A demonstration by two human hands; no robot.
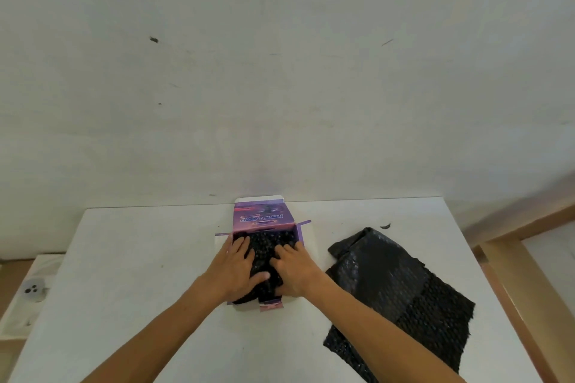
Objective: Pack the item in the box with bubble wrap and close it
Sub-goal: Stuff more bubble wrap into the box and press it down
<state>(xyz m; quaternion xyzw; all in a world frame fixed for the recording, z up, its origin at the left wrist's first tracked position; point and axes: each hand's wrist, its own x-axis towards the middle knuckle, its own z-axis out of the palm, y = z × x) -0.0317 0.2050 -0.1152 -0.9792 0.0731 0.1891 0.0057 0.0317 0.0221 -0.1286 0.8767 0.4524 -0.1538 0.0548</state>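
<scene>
Purple box (264, 218) sits open on the white table (149, 274), lid flap standing up at the far side. It's stuffed with black bubble wrap (267, 246), and whatever item is in there is buried, can't see it. Left hand (238, 269) and right hand (294, 267) both lie flat on the wrap, fingers spread, pressing not grabbing. Spare wrap sheet (401, 295) lies just right of the box.
</scene>
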